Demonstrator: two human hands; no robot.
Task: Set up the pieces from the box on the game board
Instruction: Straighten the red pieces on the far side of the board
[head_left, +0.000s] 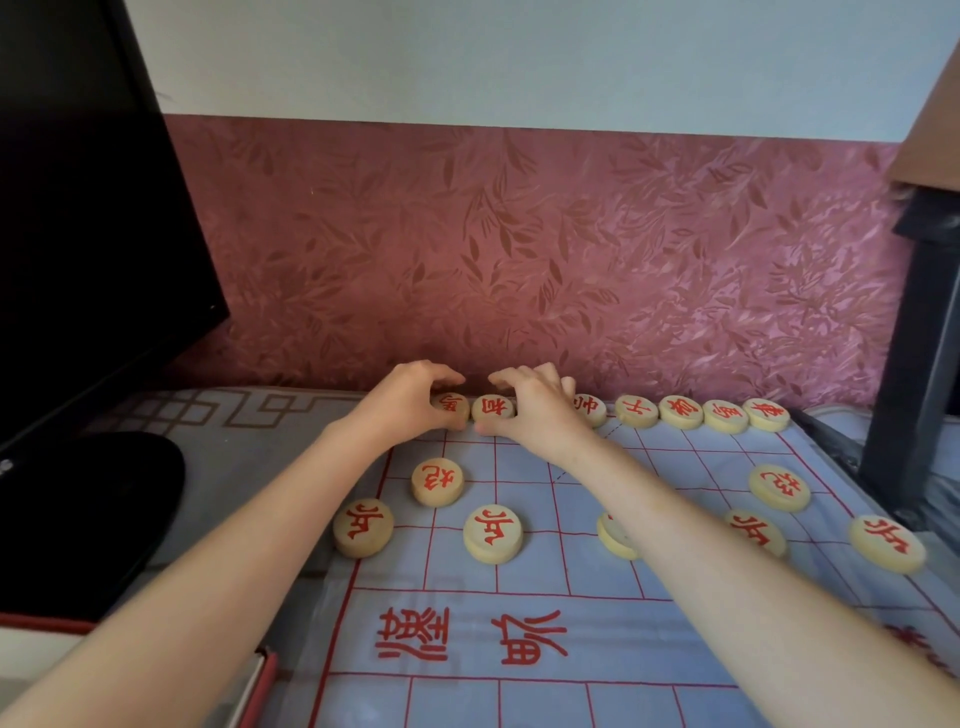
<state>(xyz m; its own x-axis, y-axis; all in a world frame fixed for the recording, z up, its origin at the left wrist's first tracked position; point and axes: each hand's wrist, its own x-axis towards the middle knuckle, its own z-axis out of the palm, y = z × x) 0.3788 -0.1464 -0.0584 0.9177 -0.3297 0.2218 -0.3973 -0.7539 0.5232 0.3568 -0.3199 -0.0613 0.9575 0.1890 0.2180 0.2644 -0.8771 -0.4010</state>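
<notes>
Two hands work close together at the far edge of the board (613, 639). Left hand (410, 397) pinches end piece (450, 406), right hand (535, 408) curls thumb & fingers round next piece (492, 409). Row of pieces (680, 413) runs to far right corner.

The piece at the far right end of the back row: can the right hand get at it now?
Probably yes. The right hand is curled over a nearer piece, but only flat pieces lie between it and the end piece; nothing stands above them.
</notes>
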